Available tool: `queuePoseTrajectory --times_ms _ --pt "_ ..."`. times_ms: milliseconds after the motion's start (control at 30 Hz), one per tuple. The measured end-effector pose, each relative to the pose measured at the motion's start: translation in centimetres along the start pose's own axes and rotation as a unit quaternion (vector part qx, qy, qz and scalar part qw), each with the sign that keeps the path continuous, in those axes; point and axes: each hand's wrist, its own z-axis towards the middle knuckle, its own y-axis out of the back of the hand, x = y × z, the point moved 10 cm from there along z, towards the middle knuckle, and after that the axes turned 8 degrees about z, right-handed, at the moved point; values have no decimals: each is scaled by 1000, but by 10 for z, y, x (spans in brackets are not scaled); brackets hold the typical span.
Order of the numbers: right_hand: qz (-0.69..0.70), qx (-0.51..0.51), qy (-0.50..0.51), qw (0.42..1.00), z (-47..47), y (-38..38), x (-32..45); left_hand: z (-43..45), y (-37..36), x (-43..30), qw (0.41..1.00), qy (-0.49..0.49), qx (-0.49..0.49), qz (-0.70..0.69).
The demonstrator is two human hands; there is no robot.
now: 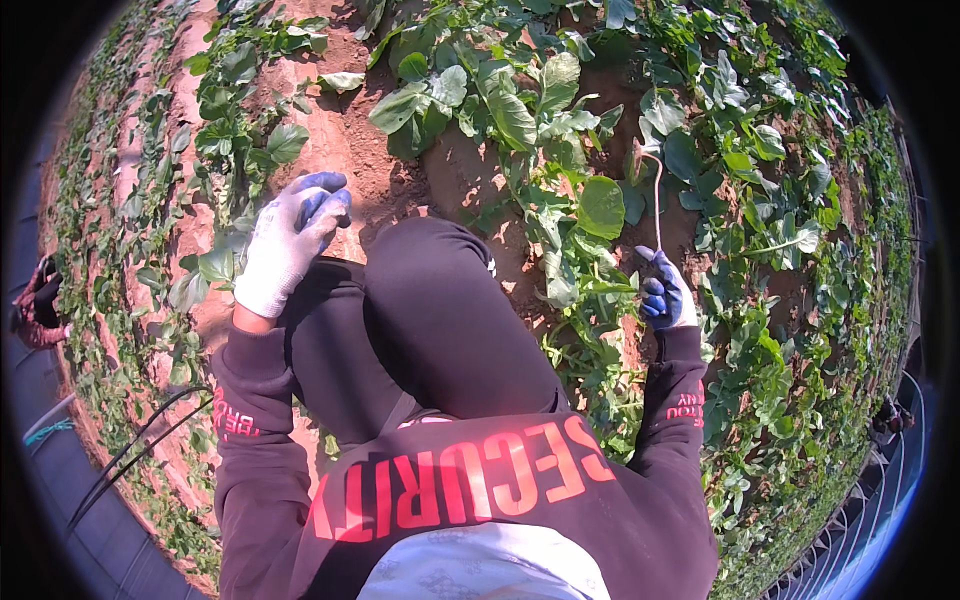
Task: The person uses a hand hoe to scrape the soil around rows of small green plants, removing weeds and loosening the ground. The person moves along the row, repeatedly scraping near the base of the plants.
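Note:
My left hand (pixel 296 229), in a white knit glove with blue-coated fingers, hovers by my knee above the reddish soil (pixel 375 161), its fingers curled apart; nothing shows between them. On the other side, my right hand (pixel 664 292), gloved alike, is closed around the lower end of a thin hooked tool (pixel 658 199) with a slim pale shaft. The tool's curved neck leads to a small rusty-looking head (pixel 637 154) among the leaves. Broad-leaved green plants (pixel 600 208) grow between my knees and the tool. My dark-trousered knees (pixel 435 277) are bent beneath me.
Leafy rows (pixel 780 345) run along both sides. At the far left edge a person in a reddish top (pixel 41 311) bends low by the plants. Dark thin tubes (pixel 142 442) arch at lower left. A blue edge with wire loops (pixel 885 510) lies at lower right.

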Motion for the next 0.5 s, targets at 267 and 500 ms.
queuePoseTrajectory --times_ms 267,500 --pt "91 264 113 954 -89 -192 -3 5 -35 -93 983 -139 110 -53" --pt "-249 207 115 939 -26 -281 -86 38 -107 -79 695 -50 316 -644"
